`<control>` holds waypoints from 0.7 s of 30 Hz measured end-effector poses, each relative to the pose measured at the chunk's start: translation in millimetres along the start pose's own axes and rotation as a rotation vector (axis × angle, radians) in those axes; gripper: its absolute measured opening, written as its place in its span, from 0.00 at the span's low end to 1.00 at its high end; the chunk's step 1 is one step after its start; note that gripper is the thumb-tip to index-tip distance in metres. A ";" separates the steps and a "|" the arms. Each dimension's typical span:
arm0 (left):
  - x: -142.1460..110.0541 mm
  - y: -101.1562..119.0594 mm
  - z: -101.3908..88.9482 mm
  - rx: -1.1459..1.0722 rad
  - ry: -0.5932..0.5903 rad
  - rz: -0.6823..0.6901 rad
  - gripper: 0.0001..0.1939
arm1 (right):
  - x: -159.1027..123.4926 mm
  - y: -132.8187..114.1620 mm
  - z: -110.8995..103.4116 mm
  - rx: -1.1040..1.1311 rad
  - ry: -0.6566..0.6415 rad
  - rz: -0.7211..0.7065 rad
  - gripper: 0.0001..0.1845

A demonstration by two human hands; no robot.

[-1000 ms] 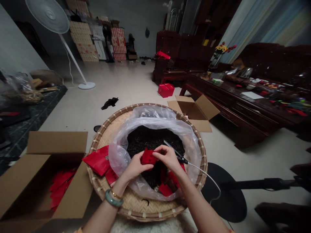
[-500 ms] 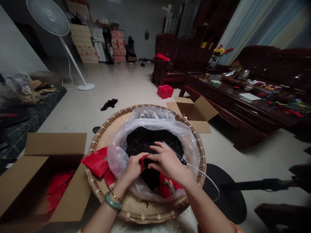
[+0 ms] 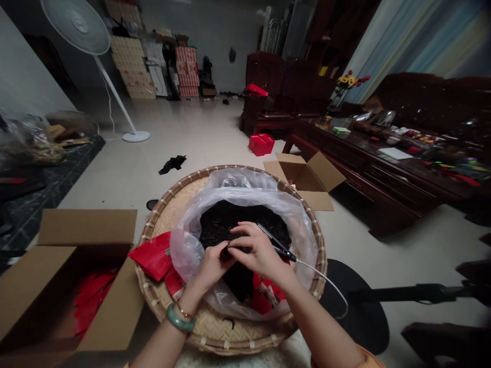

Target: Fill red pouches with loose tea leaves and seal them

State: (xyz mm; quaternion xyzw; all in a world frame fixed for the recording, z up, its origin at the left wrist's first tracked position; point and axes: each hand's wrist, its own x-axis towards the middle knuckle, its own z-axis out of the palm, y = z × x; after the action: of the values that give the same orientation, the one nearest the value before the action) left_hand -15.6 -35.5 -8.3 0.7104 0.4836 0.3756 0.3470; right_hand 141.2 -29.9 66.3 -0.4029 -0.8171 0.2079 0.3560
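A clear plastic bag (image 3: 184, 245) with its mouth spread wide holds a heap of dark, dry tea-like leaves (image 3: 218, 220). Over it, my left hand (image 3: 213, 263) is closed in a pinch; something small and dark shows at its fingertips, too hidden to name. My right hand (image 3: 257, 250) meets it there, thumb and forefinger at the same spot. A slim black clamp tool like a hair straightener (image 3: 282, 250), with a white cord, lies against my right palm, apparently held there. Red printed packets (image 3: 266, 296) lie at the bag's near side, and more red packets (image 3: 153, 255) lie left of it.
Everything rests on a round woven bamboo tray (image 3: 226, 340). An open carton (image 3: 111, 306) with red packets stands left; another open carton (image 3: 307, 176) lies beyond the tray. A black round stand base (image 3: 360, 312) is right, near a dark wooden table (image 3: 345, 158). A white fan (image 3: 136, 136) stands behind.
The red scrap between my fingertips no longer shows. My right hand has shifted slightly left and turned, and the clamp tool now shows two separate arms.
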 end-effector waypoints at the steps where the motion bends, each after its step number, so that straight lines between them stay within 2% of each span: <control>1: 0.1 0.3 0.0 -0.021 -0.001 -0.008 0.11 | 1.6 3.0 -4.0 0.069 0.065 0.023 0.04; 4: 0.5 3.8 -1.4 -0.086 -0.010 -0.004 0.13 | 7.0 17.1 -15.9 0.167 0.280 0.130 0.06; 7: 0.5 7.2 -3.5 -0.138 -0.009 0.008 0.13 | 7.5 29.8 -24.3 0.047 0.335 0.210 0.10; 9: 0.5 7.8 -4.3 -0.157 -0.010 -0.002 0.13 | 3.1 31.7 -26.6 0.032 0.243 0.194 0.14; 11: 0.6 7.4 -4.0 -0.165 -0.021 -0.027 0.13 | -3.5 29.0 -24.7 0.126 0.099 0.139 0.20; 14: 0.7 6.3 -1.5 -0.196 -0.061 -0.088 0.15 | -12.7 24.2 -12.8 0.222 -0.044 0.102 0.29; 16: 0.5 5.1 0.9 -0.199 -0.086 -0.158 0.16 | -16.5 23.7 -1.5 0.224 0.007 0.146 0.25; 18: -0.4 2.9 2.7 -0.158 -0.072 -0.221 0.15 | -18.6 23.9 7.1 0.212 0.116 0.164 0.17; 20: -1.7 -0.1 3.6 -0.102 -0.036 -0.241 0.15 | -19.4 22.6 9.1 0.140 0.185 0.105 0.12; 21: -2.3 -1.5 3.8 -0.072 -0.021 -0.235 0.15 | -19.3 20.8 7.2 0.074 0.181 0.058 0.10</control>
State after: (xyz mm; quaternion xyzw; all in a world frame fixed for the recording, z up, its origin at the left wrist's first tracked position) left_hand -13.5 -37.7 -11.8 0.6396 0.5463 0.3421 0.4189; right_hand 154.5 -33.5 40.5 -0.4301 -0.7615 0.2110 0.4367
